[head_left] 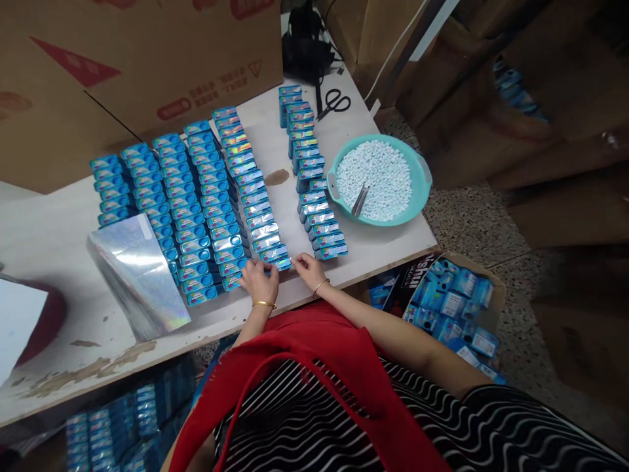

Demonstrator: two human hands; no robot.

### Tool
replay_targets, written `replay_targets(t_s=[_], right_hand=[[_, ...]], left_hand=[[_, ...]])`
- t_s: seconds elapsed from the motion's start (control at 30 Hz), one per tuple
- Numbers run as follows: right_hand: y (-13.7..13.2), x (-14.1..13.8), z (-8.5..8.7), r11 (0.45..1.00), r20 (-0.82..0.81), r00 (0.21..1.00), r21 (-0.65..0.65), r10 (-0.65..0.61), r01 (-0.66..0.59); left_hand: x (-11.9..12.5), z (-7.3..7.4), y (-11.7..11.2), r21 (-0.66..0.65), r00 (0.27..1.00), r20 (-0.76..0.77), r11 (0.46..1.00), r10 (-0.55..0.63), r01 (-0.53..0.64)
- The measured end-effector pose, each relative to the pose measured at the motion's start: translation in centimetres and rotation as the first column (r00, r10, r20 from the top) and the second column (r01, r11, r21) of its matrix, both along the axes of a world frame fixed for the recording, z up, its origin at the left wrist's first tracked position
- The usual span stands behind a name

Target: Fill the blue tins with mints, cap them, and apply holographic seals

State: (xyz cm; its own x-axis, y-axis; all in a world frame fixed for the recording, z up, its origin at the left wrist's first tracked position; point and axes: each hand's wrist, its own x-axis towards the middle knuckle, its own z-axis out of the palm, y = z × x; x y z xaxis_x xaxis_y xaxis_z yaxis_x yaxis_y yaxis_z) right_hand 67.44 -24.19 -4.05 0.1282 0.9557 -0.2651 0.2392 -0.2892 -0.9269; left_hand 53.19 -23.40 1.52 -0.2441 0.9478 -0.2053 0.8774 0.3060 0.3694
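Observation:
My left hand point(260, 280) is at the front end of a row of small blue boxes, its fingers curled against the nearest blue box point(282, 263). Just right of that box, my right hand point(309, 270) has thumb and forefinger pinched together; a tiny pale bit shows at the tips, too small to name. The row by my left hand carries shiny strips on its tops point(262, 219). More rows of blue boxes point(181, 210) stand to the left, and a further shiny-topped row point(322, 226) stands to the right.
A turquoise basin point(419, 196) of white pellets holds a metal scoop point(360, 200). Black scissors point(335, 101) lie behind it. Silvery sheets point(142, 275) are stacked at left, before a large carton point(147, 65). An open carton of blue packs point(449, 298) is on the floor at right.

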Motion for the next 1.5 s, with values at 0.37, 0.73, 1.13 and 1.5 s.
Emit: replay_targets(t_s=[0.37,0.73,1.13,1.5], right_hand=[[-2.0,-0.3,-0.2,0.934,0.163,0.927,0.056,0.339,-0.352],[14.1,-4.5,5.8,0.832,0.754,0.623,0.200,0.207,-0.518],[21.5,-7.6,2.1,0.758,0.796,0.507,0.095,0.331,-0.645],[21.7,-1.9,3.0,0.810,0.797,0.499,0.022,0.339,-0.586]], left_hand=[[-0.5,0.9,0.0,0.019,0.995,-0.090,0.999,0.031,-0.029],[-3.4,-0.2,4.0,-0.062,0.736,-0.283,0.778,-0.614,0.625],[-2.5,-0.9,4.9,-0.160,0.753,-0.218,0.784,-0.621,0.600],[2.2,-1.0,5.5,-0.110,0.762,-0.022,0.759,-0.647,0.641]])
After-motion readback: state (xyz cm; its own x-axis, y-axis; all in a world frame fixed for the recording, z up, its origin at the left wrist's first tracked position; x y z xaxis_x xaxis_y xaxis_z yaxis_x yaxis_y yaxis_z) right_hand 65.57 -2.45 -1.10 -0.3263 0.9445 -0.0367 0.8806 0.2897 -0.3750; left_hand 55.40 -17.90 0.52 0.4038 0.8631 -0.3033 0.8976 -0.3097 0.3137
